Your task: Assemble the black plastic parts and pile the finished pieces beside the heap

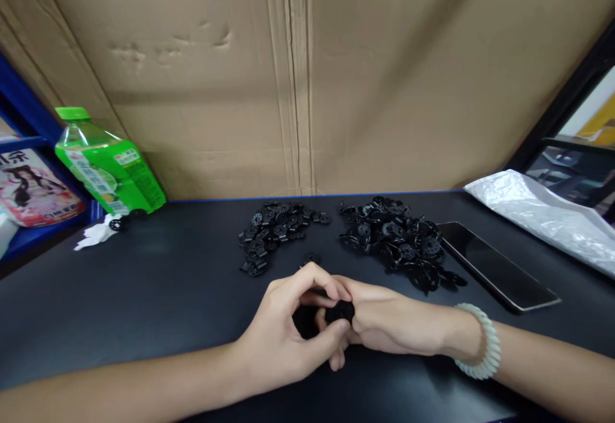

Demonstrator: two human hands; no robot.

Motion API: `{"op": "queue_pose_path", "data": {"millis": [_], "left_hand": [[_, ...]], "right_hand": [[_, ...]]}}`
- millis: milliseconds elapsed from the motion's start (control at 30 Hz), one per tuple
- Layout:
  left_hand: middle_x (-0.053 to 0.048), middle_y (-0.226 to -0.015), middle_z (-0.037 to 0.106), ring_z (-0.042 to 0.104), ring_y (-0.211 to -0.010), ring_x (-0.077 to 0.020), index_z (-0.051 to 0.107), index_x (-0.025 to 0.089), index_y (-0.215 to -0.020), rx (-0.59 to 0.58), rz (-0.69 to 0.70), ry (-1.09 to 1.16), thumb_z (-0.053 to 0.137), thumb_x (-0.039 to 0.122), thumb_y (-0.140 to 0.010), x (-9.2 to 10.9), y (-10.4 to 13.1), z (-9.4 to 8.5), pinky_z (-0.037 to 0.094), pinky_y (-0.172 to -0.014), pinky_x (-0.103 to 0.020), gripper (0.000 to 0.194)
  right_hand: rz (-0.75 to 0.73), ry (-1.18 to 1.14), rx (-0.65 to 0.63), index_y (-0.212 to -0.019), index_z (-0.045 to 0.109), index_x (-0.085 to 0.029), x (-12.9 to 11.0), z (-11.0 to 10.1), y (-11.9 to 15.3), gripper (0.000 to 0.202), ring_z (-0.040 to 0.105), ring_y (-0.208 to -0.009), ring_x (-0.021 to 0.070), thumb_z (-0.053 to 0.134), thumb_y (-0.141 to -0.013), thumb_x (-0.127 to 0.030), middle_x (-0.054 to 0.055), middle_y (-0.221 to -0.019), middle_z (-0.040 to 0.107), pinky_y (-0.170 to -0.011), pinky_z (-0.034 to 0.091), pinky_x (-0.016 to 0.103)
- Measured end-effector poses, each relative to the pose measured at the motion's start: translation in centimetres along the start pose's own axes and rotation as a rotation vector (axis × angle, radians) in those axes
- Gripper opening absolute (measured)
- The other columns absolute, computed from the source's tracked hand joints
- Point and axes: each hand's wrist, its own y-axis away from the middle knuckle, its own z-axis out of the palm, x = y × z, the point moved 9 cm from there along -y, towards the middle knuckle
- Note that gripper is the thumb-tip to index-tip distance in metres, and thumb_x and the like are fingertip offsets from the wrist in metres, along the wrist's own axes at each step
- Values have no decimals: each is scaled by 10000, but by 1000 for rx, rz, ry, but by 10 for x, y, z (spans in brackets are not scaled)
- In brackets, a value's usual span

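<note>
My left hand [288, 333] and my right hand [384, 320] meet at the middle of the black table [158, 288], fingers pinched together on a small black plastic part [340, 311]. The part is mostly hidden by my fingers. Beyond my hands lie two heaps of similar black round parts: a left pile [273, 227] and a larger right pile [398, 237]. One loose part [311, 258] lies between the left pile and my hands. My right wrist wears a pale coiled band [483, 349].
A dark phone [494, 269] lies face up right of the piles. A crumpled clear plastic bag [542, 215] sits at the far right. A green bottle [108, 166] leans at the back left, white scrap [96, 234] beside it. A cardboard wall [307, 77] closes the back.
</note>
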Motion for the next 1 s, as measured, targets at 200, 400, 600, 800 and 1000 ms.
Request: {"op": "queue_pose_path", "data": {"millis": [200, 400, 600, 800, 1000], "left_hand": [[49, -799, 593, 515, -516, -55, 484, 220, -872, -15, 88, -156, 598, -5, -693, -3, 8, 4, 495, -503, -160, 309], [41, -830, 581, 495, -562, -58, 459, 226, -860, 15, 165, -213, 582, 4, -763, 2, 9, 2, 466, -527, -139, 272], [-4, -898, 608, 621, -777, -127, 452, 226, -851, 9, 238, -231, 537, -1, -831, 15, 10, 1, 491, -630, -186, 244], [1, -864, 622, 636, -767, -127, 474, 218, -820, 31, 225, -240, 506, -15, -838, 12, 11, -1, 498, -648, -198, 235], [-23, -942, 655, 659, -780, -135, 475, 211, -787, 181, 5, -79, 448, 23, -859, -9, 3, -18, 547, -612, -210, 203]], "right_hand": [[-14, -115, 39, -845, 548, -158, 2, 5, -4, 332, 569, -673, 104, 464, -546, -40, -17, -800, 586, -679, 479, 260], [-46, -175, 73, -799, 564, -150, -3, 7, -4, 290, 543, -665, 108, 480, -540, -49, -11, -777, 573, -627, 461, 248], [-87, -241, 130, -779, 562, -159, -4, 4, -5, 290, 537, -621, 111, 475, -530, -37, -10, -699, 584, -645, 427, 266], [-122, -272, 158, -761, 584, -157, -3, 6, -5, 337, 525, -595, 109, 440, -488, -22, -8, -711, 584, -631, 396, 269], [-148, -238, 201, -930, 584, -161, -7, 4, 0, 435, 534, -669, 130, 472, -532, -26, 4, -754, 574, -672, 401, 283]]}}
